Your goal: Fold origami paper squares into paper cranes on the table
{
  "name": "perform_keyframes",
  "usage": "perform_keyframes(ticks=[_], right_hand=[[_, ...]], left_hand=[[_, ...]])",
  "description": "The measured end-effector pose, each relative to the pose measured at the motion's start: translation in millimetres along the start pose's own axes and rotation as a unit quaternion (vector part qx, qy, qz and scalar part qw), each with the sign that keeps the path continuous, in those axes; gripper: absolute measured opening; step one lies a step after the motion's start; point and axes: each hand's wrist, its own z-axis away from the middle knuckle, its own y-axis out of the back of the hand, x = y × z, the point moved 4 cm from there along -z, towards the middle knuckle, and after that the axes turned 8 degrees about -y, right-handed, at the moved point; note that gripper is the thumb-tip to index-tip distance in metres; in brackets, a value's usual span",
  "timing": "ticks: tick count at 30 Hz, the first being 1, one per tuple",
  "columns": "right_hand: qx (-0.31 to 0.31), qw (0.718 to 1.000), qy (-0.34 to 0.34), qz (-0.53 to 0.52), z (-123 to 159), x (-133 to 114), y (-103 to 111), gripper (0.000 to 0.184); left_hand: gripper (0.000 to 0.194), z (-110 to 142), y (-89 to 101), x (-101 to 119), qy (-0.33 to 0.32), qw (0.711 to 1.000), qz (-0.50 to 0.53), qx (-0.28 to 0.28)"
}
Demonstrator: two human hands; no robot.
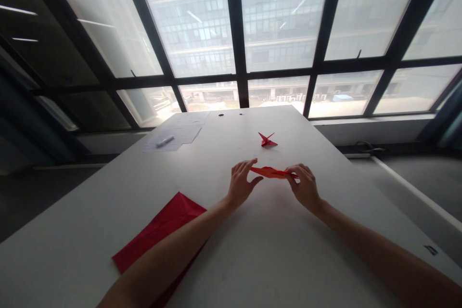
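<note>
A narrow folded piece of red-orange paper [271, 172] is held up over the white table, stretched sideways between my hands. My right hand [305, 187] pinches its right end between thumb and fingers. At the other end, my left hand [241, 185] has its thumb and fingers apart, with the paper's left tip close to or against the fingers; exact contact cannot be made out. Just beyond them stands a red origami crane [267, 140] with pointed tips. Under my left forearm lies a larger sheet of red paper [162, 224], creased and partly covered by the arm.
The white table [288, 260] reaches toward large dark-framed windows [238, 33]. White papers [180, 130] lie at the far left, with a whitish pen-like object [165, 141] on them. A small dark mark [430, 250] shows near the right edge.
</note>
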Motion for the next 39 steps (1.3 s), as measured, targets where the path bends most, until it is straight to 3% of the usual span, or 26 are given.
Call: perform_keyframes(ticks=[5, 10, 12, 15, 17, 20, 24, 28, 35, 39], right_hand=[[-0.111, 0.98, 0.155, 0.064, 6.1, -18.4, -1.9, 0.023], [-0.223, 0.953, 0.191, 0.071, 11.5, -22.8, -11.9, 0.013], [-0.218, 0.958, 0.179, 0.057, 11.2, -20.0, -13.3, 0.016], [-0.197, 0.964, 0.174, 0.049, 10.5, -14.7, -16.4, 0.034], [-0.222, 0.956, 0.182, 0.057, 12.2, -11.2, -21.6, 0.042], [-0.273, 0.944, 0.174, 0.07, 15.3, -4.4, -28.8, 0.047], [-0.304, 0.937, 0.151, 0.084, 16.0, 4.6, -33.0, 0.047], [-0.276, 0.949, 0.101, 0.114, 9.0, 11.1, -33.1, 0.054], [-0.323, 0.928, 0.094, 0.158, 7.9, 6.5, -35.3, 0.057], [-0.312, 0.932, 0.04, 0.177, 6.8, 9.3, -36.3, 0.064]], left_hand=[[0.056, 1.7, 8.0, 6.0, -0.038, 0.999, -0.029, -0.01], [0.06, 2.9, 1.5, -4.5, -0.019, 0.999, -0.007, -0.04], [0.059, 3.8, -5.2, -2.5, -0.043, 0.994, 0.006, -0.097], [0.054, 10.0, -15.7, 9.2, -0.121, 0.966, 0.021, -0.225], [0.059, 15.7, -19.8, 15.3, -0.149, 0.944, 0.02, -0.294], [0.068, 20.6, -21.7, 17.9, -0.155, 0.927, 0.008, -0.341], [0.074, 20.3, -21.4, 16.5, -0.161, 0.921, -0.001, -0.355], [0.073, 18.0, -20.1, 17.3, -0.179, 0.916, 0.0, -0.358], [0.076, 17.5, -18.7, 19.9, -0.183, 0.92, -0.003, -0.348], [0.074, 18.4, -18.6, 19.2, -0.182, 0.919, -0.007, -0.35]])
